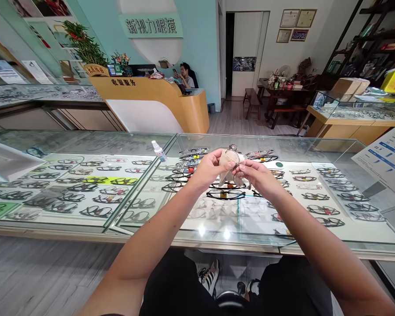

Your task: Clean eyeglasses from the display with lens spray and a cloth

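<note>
Above the glass counter (pixel 213 215), my two hands meet at a pair of round, thin-framed eyeglasses (pixel 242 179). A pale cloth (pixel 225 161) is pinched in my left hand (pixel 213 167), wrapped about one lens. My right hand (pixel 257 174) has its fingers closed on the frame near the middle, and the other lens hangs below. Parts of the frame are hidden by the cloth and fingers. Just beneath my hands lies a dark pair of eyeglasses (pixel 225 194), with several more frames around it.
A white spray bottle (pixel 159 151) stands on the glass to the left. Rows of eyeglasses fill the display case (pixel 316 196). A printed sheet (pixel 388 158) stands at right. Beyond are a reception desk (pixel 191 109) with a seated person (pixel 186 79) and a wooden bench (pixel 253 97).
</note>
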Demonstrator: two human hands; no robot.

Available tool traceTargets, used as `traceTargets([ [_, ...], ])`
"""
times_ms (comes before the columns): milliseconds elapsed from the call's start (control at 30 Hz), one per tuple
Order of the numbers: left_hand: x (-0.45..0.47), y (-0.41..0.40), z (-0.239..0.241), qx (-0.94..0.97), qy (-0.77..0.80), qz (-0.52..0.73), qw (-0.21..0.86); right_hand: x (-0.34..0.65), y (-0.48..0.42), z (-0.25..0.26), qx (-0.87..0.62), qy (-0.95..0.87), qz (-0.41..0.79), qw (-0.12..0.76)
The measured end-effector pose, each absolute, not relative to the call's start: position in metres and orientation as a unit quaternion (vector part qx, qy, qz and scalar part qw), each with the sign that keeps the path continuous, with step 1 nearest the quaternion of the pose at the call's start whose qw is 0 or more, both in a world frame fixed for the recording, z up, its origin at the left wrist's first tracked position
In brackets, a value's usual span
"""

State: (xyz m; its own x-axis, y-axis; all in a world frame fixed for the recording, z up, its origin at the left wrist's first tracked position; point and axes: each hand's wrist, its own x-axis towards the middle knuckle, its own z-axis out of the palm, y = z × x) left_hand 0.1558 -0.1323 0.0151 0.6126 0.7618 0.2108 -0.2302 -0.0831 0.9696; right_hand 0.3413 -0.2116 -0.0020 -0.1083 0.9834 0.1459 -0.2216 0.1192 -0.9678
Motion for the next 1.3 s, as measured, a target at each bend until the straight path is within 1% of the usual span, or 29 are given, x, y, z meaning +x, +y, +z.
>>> traceTargets([
  [133, 0.160, -0.140, 0.016, 0.631, 0.244, 0.420, 0.605, 0.338, -0.213, -0.005, -0.377, -0.532, 0.542, 0.530],
  [333, 0.163, -0.143, 0.014, 0.618, 0.261, 0.466, 0.577, 0.337, -0.213, -0.002, -0.387, -0.550, 0.516, 0.531],
  [400, 0.163, -0.140, 0.013, 0.614, 0.256, 0.457, 0.590, 0.338, -0.212, -0.002, -0.387, -0.543, 0.510, 0.544],
  [567, 0.163, -0.135, 0.012, 0.569, 0.218, 0.420, 0.672, 0.343, -0.209, -0.004, -0.401, -0.507, 0.513, 0.564],
  [667, 0.165, -0.139, 0.012, 0.561, 0.203, 0.419, 0.684, 0.341, -0.209, -0.005, -0.392, -0.501, 0.527, 0.564],
  [1067, 0.172, -0.151, 0.008, 0.569, 0.246, 0.513, 0.594, 0.320, -0.219, 0.002, -0.375, -0.565, 0.502, 0.537],
  [1167, 0.170, -0.145, 0.008, 0.558, 0.242, 0.496, 0.620, 0.323, -0.218, 0.001, -0.390, -0.557, 0.489, 0.547],
  [1300, 0.166, -0.141, 0.015, 0.527, 0.204, 0.432, 0.703, 0.332, -0.215, -0.002, -0.405, -0.533, 0.477, 0.570],
])
